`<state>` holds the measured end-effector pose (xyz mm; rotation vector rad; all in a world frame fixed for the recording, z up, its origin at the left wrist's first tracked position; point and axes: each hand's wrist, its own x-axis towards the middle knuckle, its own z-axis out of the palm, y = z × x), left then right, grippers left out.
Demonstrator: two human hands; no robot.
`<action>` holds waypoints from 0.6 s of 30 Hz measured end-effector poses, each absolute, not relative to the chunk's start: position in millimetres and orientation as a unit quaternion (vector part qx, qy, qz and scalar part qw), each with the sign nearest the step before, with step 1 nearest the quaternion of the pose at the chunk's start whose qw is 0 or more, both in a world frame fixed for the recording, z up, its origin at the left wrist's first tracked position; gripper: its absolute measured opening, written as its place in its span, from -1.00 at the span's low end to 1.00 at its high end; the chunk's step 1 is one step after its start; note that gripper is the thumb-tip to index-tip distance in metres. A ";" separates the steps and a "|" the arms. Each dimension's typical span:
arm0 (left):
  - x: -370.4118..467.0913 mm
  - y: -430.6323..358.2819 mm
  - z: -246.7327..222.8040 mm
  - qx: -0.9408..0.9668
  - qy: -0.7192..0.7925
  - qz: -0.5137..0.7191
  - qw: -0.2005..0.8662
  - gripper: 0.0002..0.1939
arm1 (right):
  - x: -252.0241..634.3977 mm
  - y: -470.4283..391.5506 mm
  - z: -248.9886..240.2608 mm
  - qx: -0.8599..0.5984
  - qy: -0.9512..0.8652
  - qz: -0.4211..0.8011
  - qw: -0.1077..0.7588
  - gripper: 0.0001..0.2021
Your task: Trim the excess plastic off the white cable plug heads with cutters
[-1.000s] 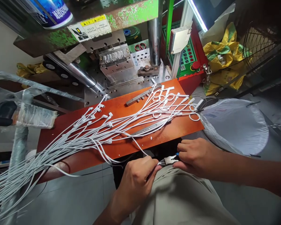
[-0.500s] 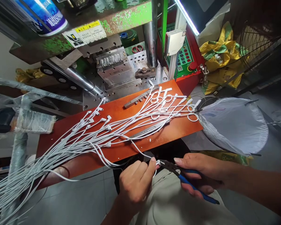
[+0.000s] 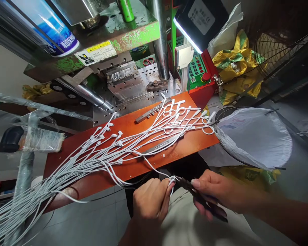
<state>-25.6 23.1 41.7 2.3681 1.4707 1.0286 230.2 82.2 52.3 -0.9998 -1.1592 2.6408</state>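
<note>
My left hand [image 3: 151,198] is closed on a white cable [image 3: 155,168] and keeps its small white end [image 3: 172,178] at the fingertips. My right hand [image 3: 215,193] is wrapped round a pair of pliers [image 3: 195,191], somewhat blurred, whose jaws point left at that white end. Whether the jaws touch it I cannot tell. Beyond my hands, a thick bundle of white cables [image 3: 74,164] with moulded plugs lies across the orange-brown board [image 3: 184,145].
Behind the board stands a press with a metal mould block [image 3: 125,82] and a green-edged plate [image 3: 133,36]. Two metal bars [image 3: 151,112] lie on the board. A white-lined hoop bag [image 3: 256,136] is at the right, near a red control box [image 3: 202,92] and yellow sacks [image 3: 236,68].
The pliers' handles have swung and look darker and blurred, closer together in my right hand. The camera view has shifted slightly. My left hand stays by the cable end.
</note>
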 end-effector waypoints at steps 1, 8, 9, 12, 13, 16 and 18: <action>-24.0 22.3 41.6 0.765 0.513 0.357 0.156 -0.87 | 230.4 82.6 54.6 -0.346 -0.463 0.815 0.048 -0.26; -1.5 13.4 29.0 0.304 0.552 0.410 0.659 -0.56 | 226.8 79.0 45.7 -0.400 -0.741 0.522 0.138 -0.34; 1.5 12.4 27.5 0.264 0.546 0.424 0.673 -0.54 | 225.8 79.0 43.6 -0.402 -0.707 0.567 0.133 -0.32; 6.9 10.4 28.2 0.251 0.551 0.460 0.649 -0.54 | 223.7 79.2 43.0 -0.375 -0.458 0.803 0.069 -0.26; 7.5 10.0 30.1 0.264 0.559 0.466 0.633 -0.55 | 223.5 78.6 44.0 -0.356 -0.351 0.865 0.053 -0.24; 7.3 10.0 37.2 0.295 0.587 0.469 0.591 -0.56 | 223.3 73.8 45.3 -0.308 -0.139 0.939 0.060 -0.22; 6.7 10.8 40.8 0.309 0.600 0.455 0.582 -0.55 | 222.3 69.0 43.5 -0.291 -0.113 0.947 0.076 -0.23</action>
